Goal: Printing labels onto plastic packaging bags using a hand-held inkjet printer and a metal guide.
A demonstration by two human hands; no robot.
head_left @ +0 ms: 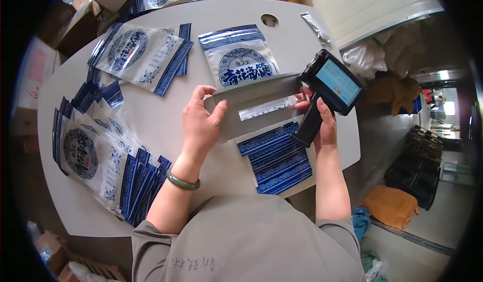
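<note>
My left hand (203,117) grips the left end of a flat grey plate (229,126) with a long rectangular slot, thumb on top. In my right hand (326,126) is a black pistol-grip handheld printer (307,126) with a lit blue screen, tilted at the plate's right end. The right fingertips show beside that end; whether they touch it I cannot tell. A pile of blue-and-white pouches (276,163) lies below the plate, partly covered by it; white pouch material shows through the slot. Just beyond the plate a single pouch (241,50) lies flat.
On the white table (156,126), one pouch stack (133,53) lies at the far left and a fanned pile (90,156) nearer. A narrow silvery sachet (315,27) lies by a round hole (269,20). Orange cloth (391,206) and black crates (412,176) are on the right.
</note>
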